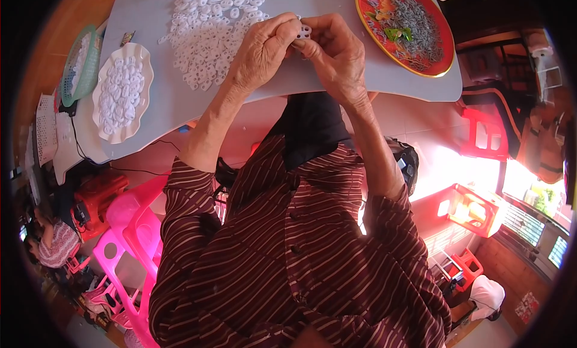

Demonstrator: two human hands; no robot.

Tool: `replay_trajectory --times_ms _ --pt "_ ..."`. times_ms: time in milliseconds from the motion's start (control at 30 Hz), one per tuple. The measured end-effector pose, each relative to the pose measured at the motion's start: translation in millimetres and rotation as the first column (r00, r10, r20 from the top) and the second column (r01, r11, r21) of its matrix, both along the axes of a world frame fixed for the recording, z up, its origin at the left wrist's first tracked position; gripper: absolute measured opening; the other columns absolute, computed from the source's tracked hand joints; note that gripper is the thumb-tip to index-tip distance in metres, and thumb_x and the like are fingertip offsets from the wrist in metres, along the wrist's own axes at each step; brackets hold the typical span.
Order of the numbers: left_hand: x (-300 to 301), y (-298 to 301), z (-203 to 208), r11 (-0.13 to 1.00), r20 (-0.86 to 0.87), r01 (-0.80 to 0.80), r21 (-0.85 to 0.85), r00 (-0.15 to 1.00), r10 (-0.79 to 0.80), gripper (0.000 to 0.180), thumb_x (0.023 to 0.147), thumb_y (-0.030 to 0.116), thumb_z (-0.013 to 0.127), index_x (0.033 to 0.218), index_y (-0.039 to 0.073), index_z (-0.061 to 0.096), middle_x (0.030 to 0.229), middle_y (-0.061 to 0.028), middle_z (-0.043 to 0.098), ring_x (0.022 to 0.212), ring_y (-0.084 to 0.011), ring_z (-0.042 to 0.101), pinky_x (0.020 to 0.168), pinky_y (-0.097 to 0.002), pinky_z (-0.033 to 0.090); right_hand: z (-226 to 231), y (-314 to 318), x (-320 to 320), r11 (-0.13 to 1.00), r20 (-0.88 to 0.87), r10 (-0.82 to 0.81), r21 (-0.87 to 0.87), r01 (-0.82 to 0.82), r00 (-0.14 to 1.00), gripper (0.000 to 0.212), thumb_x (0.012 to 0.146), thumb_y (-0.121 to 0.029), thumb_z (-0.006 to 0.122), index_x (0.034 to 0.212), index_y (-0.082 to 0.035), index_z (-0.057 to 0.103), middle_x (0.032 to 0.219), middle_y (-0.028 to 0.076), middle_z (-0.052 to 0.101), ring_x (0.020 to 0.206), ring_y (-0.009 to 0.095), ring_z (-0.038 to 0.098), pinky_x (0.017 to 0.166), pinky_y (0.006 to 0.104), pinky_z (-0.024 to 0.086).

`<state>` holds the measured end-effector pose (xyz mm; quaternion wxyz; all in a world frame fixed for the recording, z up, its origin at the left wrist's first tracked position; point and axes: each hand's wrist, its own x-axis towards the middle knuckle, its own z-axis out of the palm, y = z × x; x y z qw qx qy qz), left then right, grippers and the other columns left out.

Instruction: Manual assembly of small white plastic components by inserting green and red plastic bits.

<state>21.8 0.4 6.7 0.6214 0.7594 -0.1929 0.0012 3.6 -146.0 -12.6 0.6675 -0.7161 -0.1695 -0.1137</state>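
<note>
Both hands meet above the near part of the grey table (pixel 162 101). Between their fingertips is a small white plastic piece with holes (pixel 305 32). My left hand (pixel 264 50) is closed, its curled fingers and thumb pressed at the piece's left side. My right hand (pixel 338 56) pinches the same piece from the right between thumb and forefinger. The fingers hide part of it, and anything else inside the left hand cannot be made out. Beside my left hand spreads a heap of small white plastic pieces (pixel 207 50), with larger oval ones at its far side.
A red plate (pixel 446 53) of thin grey metal bits and a few coloured scraps stands at right. At left are a white wavy-edged dish (pixel 146 86) of white pieces and a green basket (pixel 91 77). Pink chairs (pixel 129 246) and red stools (pixel 475 209) stand on the floor.
</note>
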Motion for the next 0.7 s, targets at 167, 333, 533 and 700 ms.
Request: replay_trajectory --times_ms 167,333,533,700 --pt "-1 1 -4 1.000 0.009 0.010 0.005 1.000 -0.011 0.028 0.092 0.026 0.045 0.080 0.001 0.049 0.059 -0.0037 0.043 0.056 -0.0098 0.042 0.052 -0.0268 0.038 7 3 -4 1.000 0.029 -0.007 0.024 0.007 1.000 0.017 0.083 -0.003 0.064 0.095 0.002 0.052 0.075 0.008 0.066 0.066 0.009 0.061 0.060 0.0225 0.049" --pt "0 0 -5 1.000 -0.008 0.026 0.009 1.000 -0.026 0.028 0.092 0.026 0.044 0.078 0.002 0.048 0.058 -0.0027 0.042 0.056 -0.0098 0.041 0.053 -0.0264 0.037 8 3 -6 1.000 0.010 -0.026 -0.014 0.026 1.000 0.016 0.083 -0.001 0.062 0.093 0.002 0.051 0.073 0.008 0.065 0.064 0.010 0.061 0.057 0.0229 0.049" --pt "-1 3 -1 0.996 -0.041 0.059 0.065 0.998 -0.056 0.031 0.092 0.028 0.040 0.077 0.002 0.049 0.059 -0.0033 0.044 0.057 -0.0101 0.042 0.055 -0.0266 0.038 12 3 -8 0.995 0.021 -0.046 -0.089 0.047 0.999 0.015 0.082 0.001 0.060 0.092 0.003 0.050 0.070 0.009 0.065 0.060 0.011 0.060 0.055 0.0234 0.048" --pt "-2 -1 8 0.995 -0.102 0.050 0.082 0.994 -0.041 0.035 0.089 0.033 0.039 0.075 0.003 0.047 0.061 -0.0039 0.042 0.060 -0.0127 0.041 0.059 -0.0269 0.035 9 3 -6 0.994 0.081 -0.061 -0.086 0.068 0.995 0.015 0.082 0.001 0.061 0.092 0.003 0.050 0.069 0.010 0.065 0.062 0.013 0.064 0.056 0.0243 0.049"
